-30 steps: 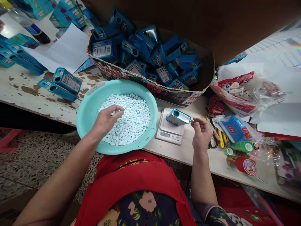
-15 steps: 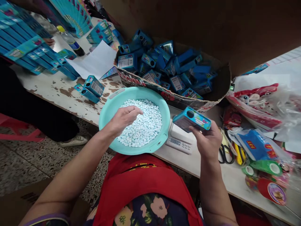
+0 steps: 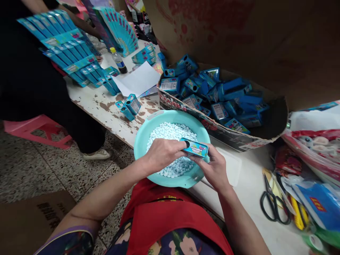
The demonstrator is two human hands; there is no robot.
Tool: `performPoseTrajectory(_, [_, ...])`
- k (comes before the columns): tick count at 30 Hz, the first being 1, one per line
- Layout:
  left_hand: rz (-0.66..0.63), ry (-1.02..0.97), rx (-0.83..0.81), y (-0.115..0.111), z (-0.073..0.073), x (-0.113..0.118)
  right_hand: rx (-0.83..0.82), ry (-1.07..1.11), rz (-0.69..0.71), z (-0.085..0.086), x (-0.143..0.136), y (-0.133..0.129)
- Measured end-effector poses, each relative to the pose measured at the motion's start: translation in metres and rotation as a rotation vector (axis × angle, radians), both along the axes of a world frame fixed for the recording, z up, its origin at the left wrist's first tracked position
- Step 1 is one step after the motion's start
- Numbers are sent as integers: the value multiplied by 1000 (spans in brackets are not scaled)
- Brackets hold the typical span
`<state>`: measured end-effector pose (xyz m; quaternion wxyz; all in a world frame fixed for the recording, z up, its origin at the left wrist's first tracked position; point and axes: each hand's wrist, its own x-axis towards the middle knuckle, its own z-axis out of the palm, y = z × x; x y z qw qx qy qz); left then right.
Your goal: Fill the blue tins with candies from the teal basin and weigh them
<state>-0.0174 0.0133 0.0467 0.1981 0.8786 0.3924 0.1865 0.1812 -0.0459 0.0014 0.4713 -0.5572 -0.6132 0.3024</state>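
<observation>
My right hand (image 3: 214, 166) grips a small blue candy box (image 3: 198, 149) by its right end, over the right side of a turquoise basin (image 3: 140, 141). The box's narrow face, with a round dark hole at its left end, points up. My left hand (image 3: 164, 156) is closed, its fingertips pressed together right at that hole. Whatever sits between those fingertips is hidden. Below both hands, many small pale-blue candies (image 3: 172, 131) fill the basin's bottom. A white scale (image 3: 233, 164) lies beside the basin, partly behind my right hand.
Behind the basin stands a cardboard carton (image 3: 223, 131) full of blue boxes. Two more boxes (image 3: 132, 104) stand to its left. Scissors (image 3: 275, 203) and a yellow cutter (image 3: 297, 212) lie at right. A person in dark clothes (image 3: 29, 71) stands at left near a bottle (image 3: 118, 62).
My right hand has brought the blue box leftward from above the scale to over the basin. My left hand has risen from the candies to the box's hole. The view has shifted left.
</observation>
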Motion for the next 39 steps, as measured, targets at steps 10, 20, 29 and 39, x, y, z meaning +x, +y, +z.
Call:
performPoseTrajectory(10, [996,184,254,51,-29,-130,195,146,-185,26,33,53])
performPoseTrajectory(20, [1049,321,-27,145,-114,-182,116,158,-340,10,53,66])
performPoseTrajectory(29, [1029,373,9,193,-106,-192,227,-450,-288,48,90,168])
performPoseTrajectory(39, [599,192,-76,106,-63,-95,267,-963,19,44,42,320])
